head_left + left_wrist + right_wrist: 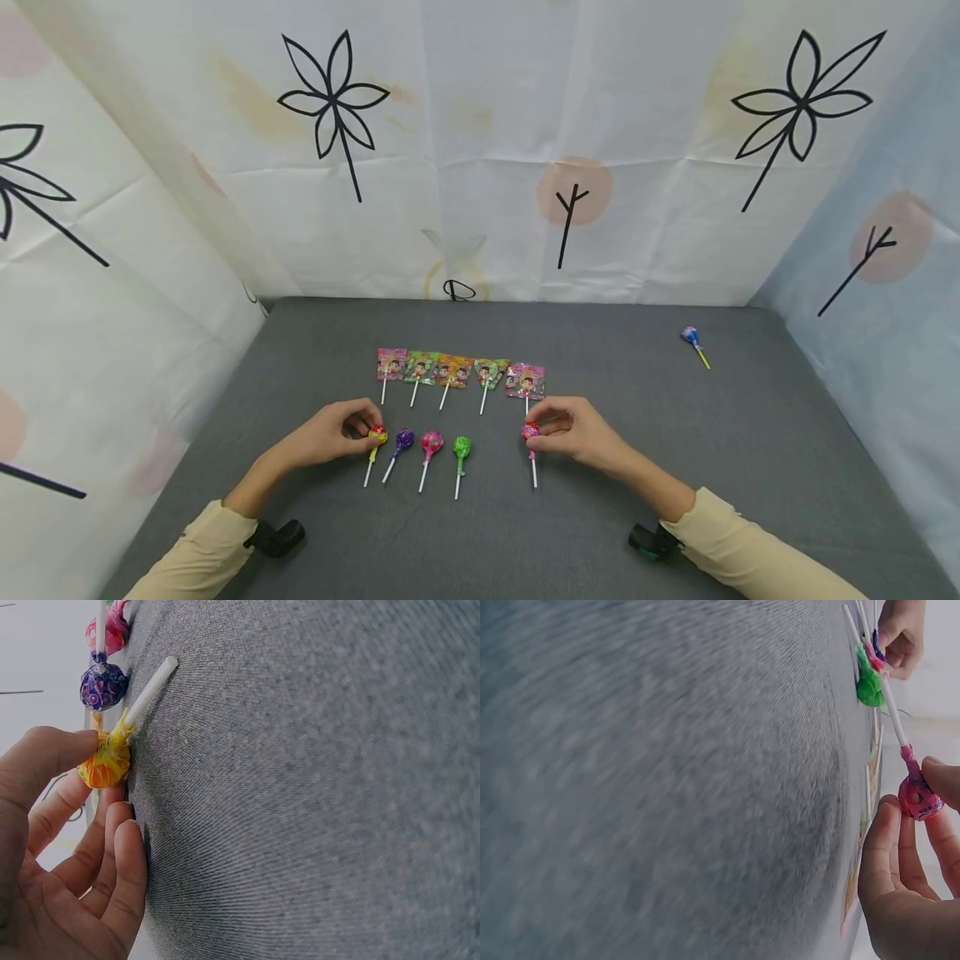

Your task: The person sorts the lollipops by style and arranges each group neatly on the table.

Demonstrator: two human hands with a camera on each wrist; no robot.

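My left hand (341,429) pinches the yellow-orange wrapped head of a lollipop (107,765) between thumb and fingers, at the left end of a row. Right of it lie a purple lollipop (404,439), a pink lollipop (431,443) and a green lollipop (462,448), sticks toward me. Farther right, my right hand (573,433) grips a pink-and-red lollipop (919,796) by its round head, its white stick pointing back toward me. Past the right fingertips is a flat pink-wrapped lollipop (525,382), its stick partly hidden by the hand.
Behind the near row, several flat-packet lollipops (438,369) in pink, green and orange wrappers lie side by side. A blue lollipop (690,335) with a yellow stick lies alone at the back right of the grey table (600,533). Patterned white curtains (480,125) stand around it.
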